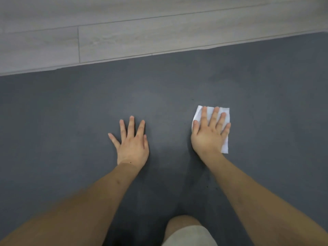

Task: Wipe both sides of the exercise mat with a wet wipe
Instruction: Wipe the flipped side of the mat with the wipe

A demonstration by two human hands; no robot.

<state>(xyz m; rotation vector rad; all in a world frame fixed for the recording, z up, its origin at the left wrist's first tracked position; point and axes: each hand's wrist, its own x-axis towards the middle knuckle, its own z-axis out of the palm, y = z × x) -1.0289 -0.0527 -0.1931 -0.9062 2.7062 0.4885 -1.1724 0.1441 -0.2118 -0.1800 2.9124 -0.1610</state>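
One wet wipe lies flat beneath the right hand.

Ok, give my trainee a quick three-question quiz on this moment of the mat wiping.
1. True or false: the left hand holds the wet wipe.
2. Which hand presses the wipe onto the exercise mat?
A. left
B. right
C. both
3. Fill in: beyond the mat's far edge lies grey ____ flooring.

Key:
1. False; it rests flat on the bare mat.
2. B, the right hand, fingers straight.
3. Plank.
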